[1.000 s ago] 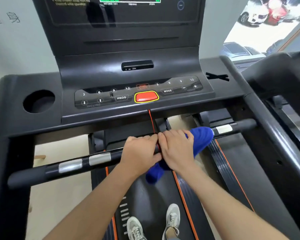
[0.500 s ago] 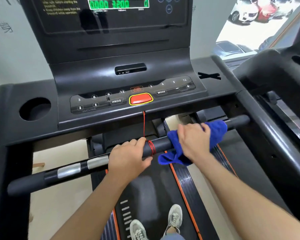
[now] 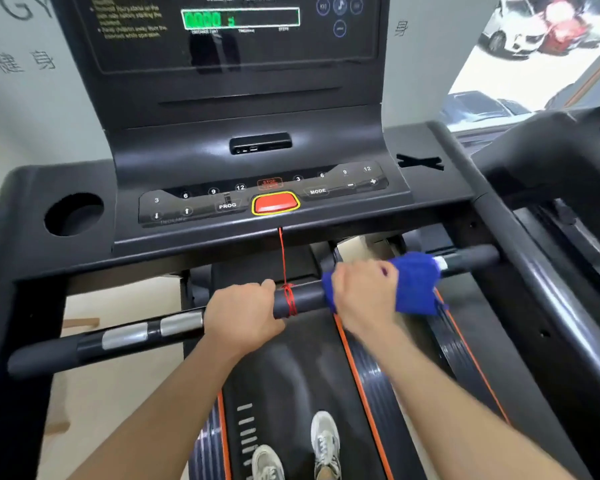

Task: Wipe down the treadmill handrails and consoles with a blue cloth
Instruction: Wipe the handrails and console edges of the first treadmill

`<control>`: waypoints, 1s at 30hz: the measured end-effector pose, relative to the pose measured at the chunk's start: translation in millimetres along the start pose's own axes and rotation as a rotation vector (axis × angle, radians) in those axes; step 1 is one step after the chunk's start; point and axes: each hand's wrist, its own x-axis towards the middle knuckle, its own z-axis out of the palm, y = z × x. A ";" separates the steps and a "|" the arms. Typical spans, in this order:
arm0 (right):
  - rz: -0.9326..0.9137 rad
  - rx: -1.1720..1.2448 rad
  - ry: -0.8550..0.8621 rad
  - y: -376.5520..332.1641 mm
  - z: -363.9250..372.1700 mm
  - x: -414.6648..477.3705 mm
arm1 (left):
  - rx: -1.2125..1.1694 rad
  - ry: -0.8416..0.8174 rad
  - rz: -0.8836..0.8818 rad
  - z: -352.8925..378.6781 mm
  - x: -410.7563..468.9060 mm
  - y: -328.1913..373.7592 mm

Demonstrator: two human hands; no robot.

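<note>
Your right hand [image 3: 364, 296] is clamped over the blue cloth [image 3: 414, 285]. The cloth is wrapped round the right half of the front handrail [image 3: 305, 301], just short of the metal sensor plate [image 3: 440, 263] that peeks out beyond it. The view is blurred there and your fingertips are hidden under the bar, so I judge rather than see that they close right round. Your left hand [image 3: 243, 313] grips the bare bar just left of centre, fingers curled over the top.

The cloth looks soft, light and limp. It will bunch and trail, and a loose tail hangs below the bar. Hold it with your palm across the thick fold so it sleeves the tube, not by a corner.

Watch the red cord [image 3: 283, 258]. It drops from under the red stop button [image 3: 275, 203] and is knotted round the bar between your hands, close to both, where a dragging cloth could catch it. The console [image 3: 257, 112] and its button panel [image 3: 187, 206] sit above, with the cup holder [image 3: 73, 214] to the left. The side rail [image 3: 541, 271] runs hard by the bar's right end. Your shoes [image 3: 323, 441] stand on the belt [image 3: 291, 368] below.
</note>
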 end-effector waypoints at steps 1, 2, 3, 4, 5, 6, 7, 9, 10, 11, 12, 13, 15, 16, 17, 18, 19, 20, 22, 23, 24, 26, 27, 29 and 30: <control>-0.038 0.071 0.048 -21.0 9.9 -11.9 | -0.009 -0.004 -0.013 1.1 -0.2 0.7; -0.086 0.129 0.124 -33.0 14.4 -19.3 | -0.020 -0.016 -0.032 1.2 -0.3 1.4; -0.172 0.134 0.176 -32.3 17.5 -18.1 | -0.027 -0.028 -0.045 0.8 0.6 1.7; -0.264 0.100 0.180 -20.2 15.3 -11.5 | -0.036 -0.040 -0.058 0.0 1.6 2.0; -0.343 0.042 0.181 -0.3 15.8 -2.3 | -0.046 -0.047 -0.082 -1.0 1.8 3.3; -0.368 -0.023 0.166 20.6 9.9 6.0 | -0.056 -0.049 -0.110 -2.0 1.4 5.9; -0.373 -0.085 0.154 41.6 7.7 15.2 | -0.060 -0.035 -0.129 -2.1 0.6 9.5; -0.333 -0.186 0.140 85.2 0.0 31.6 | -0.074 -0.002 -0.167 -2.1 -2.1 16.6; -0.301 -0.227 0.139 108.6 -4.0 38.0 | -0.087 -0.003 -0.189 -3.3 -3.4 19.9; -0.264 -0.262 0.155 131.4 -9.7 43.6 | -0.114 0.000 -0.207 -5.4 -4.4 24.6; -0.225 -0.280 0.171 149.6 -15.3 48.5 | -0.159 0.011 -0.219 -7.7 -4.8 31.4; -0.187 -0.298 0.197 157.8 -17.5 51.1 | -0.210 0.046 -0.201 -10.6 -4.7 42.3; -0.093 -0.306 0.218 140.5 -16.6 46.0 | -0.311 0.166 -0.036 -18.8 1.2 76.9; -0.075 -0.233 0.190 123.5 -8.3 39.8 | -0.364 0.208 0.065 -24.7 7.3 99.6; -0.097 -0.141 0.158 105.3 -0.9 31.9 | -0.408 0.205 0.149 -31.2 14.7 123.5; -0.153 -0.026 0.145 91.9 6.2 23.2 | -0.418 0.166 0.212 -38.3 22.7 146.3; -0.186 0.147 0.115 86.9 8.8 17.1 | -0.392 0.105 0.251 -43.5 31.4 165.7; -0.187 0.363 0.048 89.8 3.1 14.0 | -0.360 0.042 0.268 -46.6 40.1 179.9; -0.134 0.622 -0.086 118.8 -19.4 13.5 | -0.324 -0.020 0.291 -45.1 57.8 195.4; -0.106 0.626 -0.034 139.3 -30.3 15.7 | -0.294 -0.021 0.297 -38.7 68.3 199.0; -0.064 0.555 0.098 162.7 -39.6 21.1 | -0.234 -0.030 0.292 -32.6 78.7 203.6; 0.019 0.350 0.333 207.5 -47.1 34.9 | -0.064 -0.048 0.253 -22.4 94.5 220.6; 0.044 0.250 0.386 225.4 -48.5 42.5 | -0.021 -0.039 0.239 -17.2 102.7 231.9; 0.076 0.189 0.341 248.2 -45.6 50.9 | 0.001 0.019 0.244 -12.1 118.7 258.6; 0.106 0.231 0.287 253.9 -46.3 54.7 | -0.010 0.064 0.250 -9.9 127.9 271.6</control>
